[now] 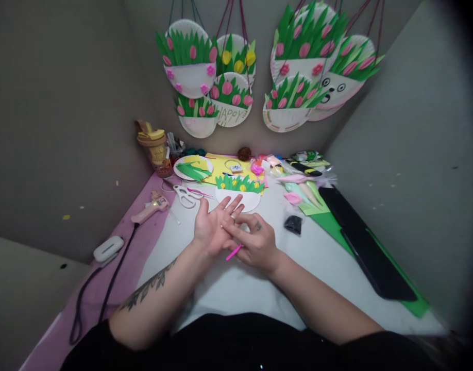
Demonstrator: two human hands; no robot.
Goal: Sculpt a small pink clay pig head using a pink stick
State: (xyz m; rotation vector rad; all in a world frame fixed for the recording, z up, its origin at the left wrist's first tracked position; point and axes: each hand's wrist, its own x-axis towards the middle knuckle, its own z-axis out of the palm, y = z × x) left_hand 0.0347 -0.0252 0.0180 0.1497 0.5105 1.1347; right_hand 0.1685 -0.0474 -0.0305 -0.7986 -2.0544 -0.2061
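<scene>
My left hand (212, 226) lies palm up with its fingers spread, over the middle of the white-covered table. Across its palm rests my right hand (255, 239), fingertips touching the palm. A tiny pale speck seems to be under the index fingertip, too small to name. A thin bright pink stick (234, 252) sticks out from under my right hand's curled fingers. Just beyond both hands is a paper-plate basket (238, 198), a white half plate with green paper grass and yellow flowers.
White scissors (185, 196) and a pink glue gun (153, 207) with a cord lie left. A lidded cup (156, 149) stands behind them. To the right are modelling clay packs (293, 224) and a long black case (368, 242). Several finished plate baskets (192, 77) hang on the wall.
</scene>
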